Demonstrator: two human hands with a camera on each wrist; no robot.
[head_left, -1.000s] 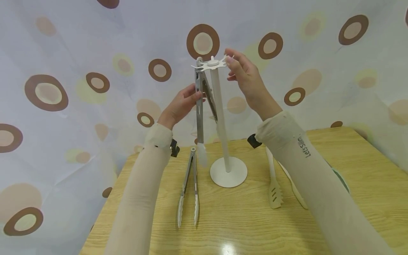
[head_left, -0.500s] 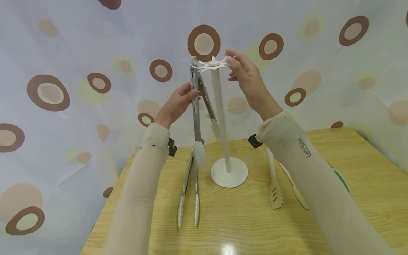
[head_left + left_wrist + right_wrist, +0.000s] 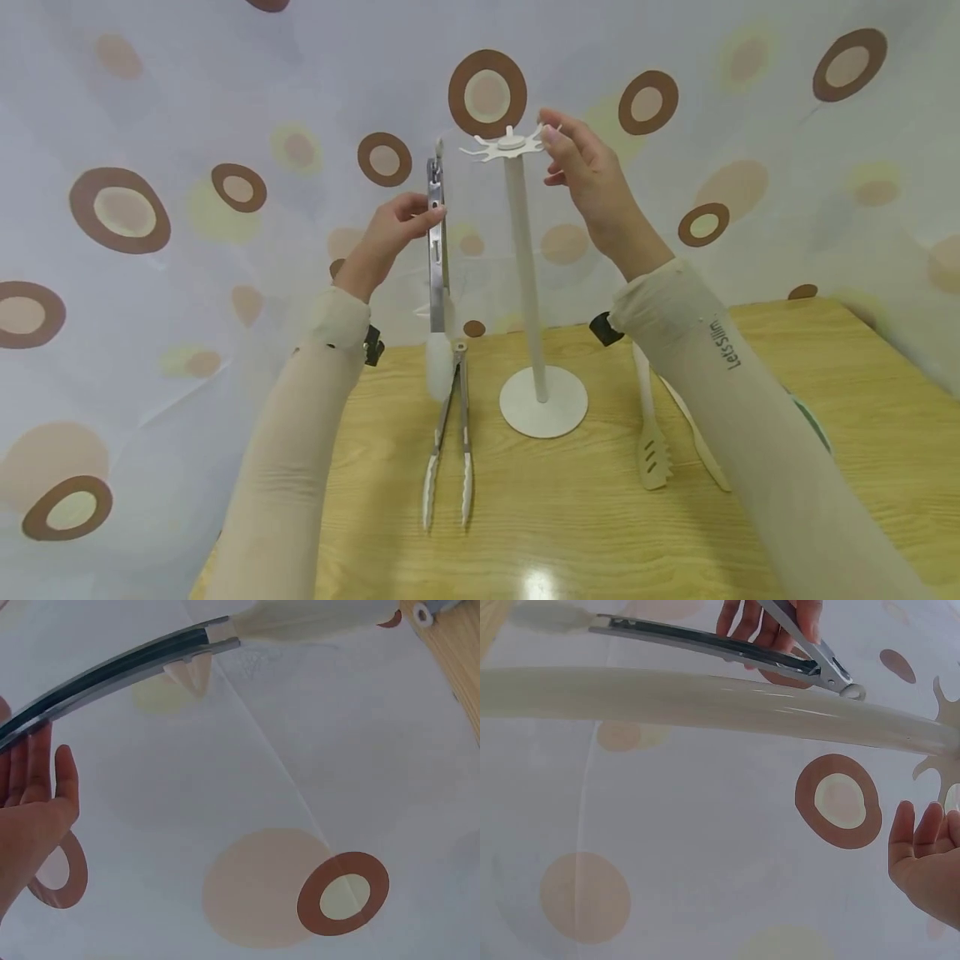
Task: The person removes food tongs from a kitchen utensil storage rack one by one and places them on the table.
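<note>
My left hand (image 3: 393, 229) grips a pair of metal tongs (image 3: 437, 275) with white tips near the upper end. The tongs hang upright, ring up, to the left of a white utensil stand (image 3: 527, 267) and apart from its hooks. In the right wrist view, the tongs (image 3: 705, 649) lie behind the stand's pole (image 3: 705, 701). My right hand (image 3: 592, 179) pinches a hook on the right side of the stand's top ring (image 3: 512, 143). A second pair of tongs (image 3: 463, 400) lies spread on the table, left of the round base (image 3: 543, 417).
On the wooden table (image 3: 570, 533), a slotted spatula (image 3: 652, 454) and another pale utensil (image 3: 697, 442) lie to the right, partly behind my right sleeve. A green-edged item (image 3: 812, 422) shows beyond that sleeve. A patterned cloth (image 3: 300, 75) hangs behind the table.
The held tongs have moved left, away from the stand's top hooks, and turned so their arms line up edge-on. My right hand stays at the hook.
</note>
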